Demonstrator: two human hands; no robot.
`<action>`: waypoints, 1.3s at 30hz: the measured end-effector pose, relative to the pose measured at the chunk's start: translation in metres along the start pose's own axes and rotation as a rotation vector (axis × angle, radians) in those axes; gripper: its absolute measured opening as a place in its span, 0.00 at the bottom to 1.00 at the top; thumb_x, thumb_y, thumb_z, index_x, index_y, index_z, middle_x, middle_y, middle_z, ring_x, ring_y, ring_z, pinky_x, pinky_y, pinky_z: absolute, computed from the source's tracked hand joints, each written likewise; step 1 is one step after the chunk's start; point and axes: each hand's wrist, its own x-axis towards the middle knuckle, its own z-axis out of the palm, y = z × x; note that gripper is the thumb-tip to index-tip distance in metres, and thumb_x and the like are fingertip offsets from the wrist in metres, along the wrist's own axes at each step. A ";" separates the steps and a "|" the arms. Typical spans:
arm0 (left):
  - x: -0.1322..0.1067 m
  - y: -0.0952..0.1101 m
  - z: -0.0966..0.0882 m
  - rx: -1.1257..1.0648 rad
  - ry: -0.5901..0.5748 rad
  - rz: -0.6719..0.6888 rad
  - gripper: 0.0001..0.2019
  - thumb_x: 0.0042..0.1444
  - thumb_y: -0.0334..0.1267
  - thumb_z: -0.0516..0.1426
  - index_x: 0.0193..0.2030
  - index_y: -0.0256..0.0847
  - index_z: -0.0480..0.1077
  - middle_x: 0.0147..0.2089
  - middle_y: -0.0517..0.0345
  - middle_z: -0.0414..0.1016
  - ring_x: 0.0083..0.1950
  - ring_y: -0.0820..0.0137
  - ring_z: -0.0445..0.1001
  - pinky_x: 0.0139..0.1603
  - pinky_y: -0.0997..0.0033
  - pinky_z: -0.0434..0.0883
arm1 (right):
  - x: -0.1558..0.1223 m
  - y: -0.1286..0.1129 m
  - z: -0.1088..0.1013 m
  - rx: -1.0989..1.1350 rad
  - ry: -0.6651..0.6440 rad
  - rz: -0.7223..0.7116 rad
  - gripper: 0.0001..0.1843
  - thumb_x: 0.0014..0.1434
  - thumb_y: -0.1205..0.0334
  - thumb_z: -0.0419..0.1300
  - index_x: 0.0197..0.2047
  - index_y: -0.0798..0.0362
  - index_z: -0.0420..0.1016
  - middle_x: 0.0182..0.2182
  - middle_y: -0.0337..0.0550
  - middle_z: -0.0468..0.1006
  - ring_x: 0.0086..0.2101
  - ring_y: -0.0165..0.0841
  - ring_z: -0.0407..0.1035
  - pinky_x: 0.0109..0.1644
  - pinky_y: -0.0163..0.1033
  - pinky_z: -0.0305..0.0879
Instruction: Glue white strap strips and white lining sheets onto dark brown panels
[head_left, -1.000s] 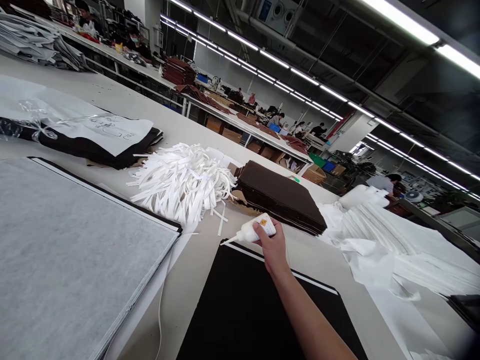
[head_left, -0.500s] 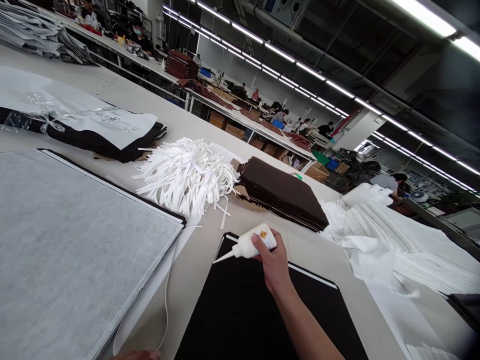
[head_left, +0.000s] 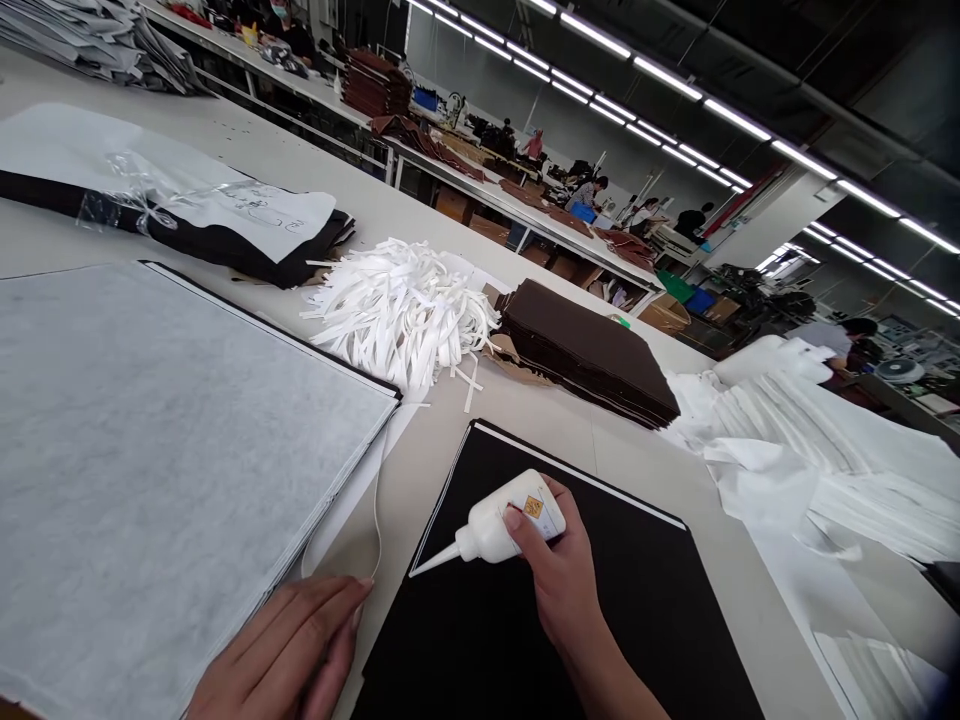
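Observation:
My right hand (head_left: 566, 565) is wrapped round a white squeeze bottle (head_left: 491, 525) with a long thin nozzle and an orange label mark. The bottle is tilted, its tip at the left edge of a black panel (head_left: 637, 600) lying on the table. White strips run along the panel's top edge and down the upper part of its left edge. Left of the panel, my left hand (head_left: 285, 645) has thumb and forefinger pinched on the end of a thin white strip (head_left: 379, 505), which curves upward from the fingertips beside a stack of grey-white sheets (head_left: 180, 450).
A heap of white strips (head_left: 409, 315) and a pile of dark brown panels (head_left: 589, 345) lie beyond the black panel. White fabric (head_left: 810, 450) is stacked at right. A wrapped dark bundle (head_left: 187, 235) sits at upper left. People work at benches farther back.
The bottle's tip has moved down the panel's left edge, toward me. My left hand has come further into view with the thin strip. The whole view has shifted slightly.

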 end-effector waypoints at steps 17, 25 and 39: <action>0.015 0.014 -0.003 -0.053 0.053 -0.006 0.17 0.62 0.20 0.58 0.56 0.37 0.71 0.46 0.51 0.76 0.49 0.69 0.74 0.52 0.67 0.73 | -0.074 0.013 -0.002 0.047 -0.126 0.065 0.34 0.50 0.51 0.75 0.57 0.45 0.69 0.34 0.39 0.77 0.31 0.35 0.71 0.35 0.40 0.74; 0.012 0.014 -0.003 -0.039 0.074 -0.004 0.16 0.63 0.22 0.58 0.56 0.38 0.70 0.45 0.53 0.77 0.48 0.68 0.75 0.50 0.67 0.74 | -0.082 -0.008 -0.013 0.156 -0.073 -0.123 0.41 0.46 0.51 0.77 0.61 0.41 0.65 0.50 0.49 0.79 0.45 0.50 0.77 0.42 0.52 0.77; 0.009 0.013 -0.002 -0.008 0.072 -0.014 0.13 0.65 0.25 0.57 0.54 0.40 0.70 0.45 0.54 0.77 0.46 0.69 0.75 0.49 0.68 0.73 | -0.104 -0.014 -0.003 -0.190 -0.373 -0.482 0.44 0.41 0.65 0.78 0.60 0.43 0.66 0.48 0.49 0.79 0.48 0.50 0.76 0.52 0.58 0.75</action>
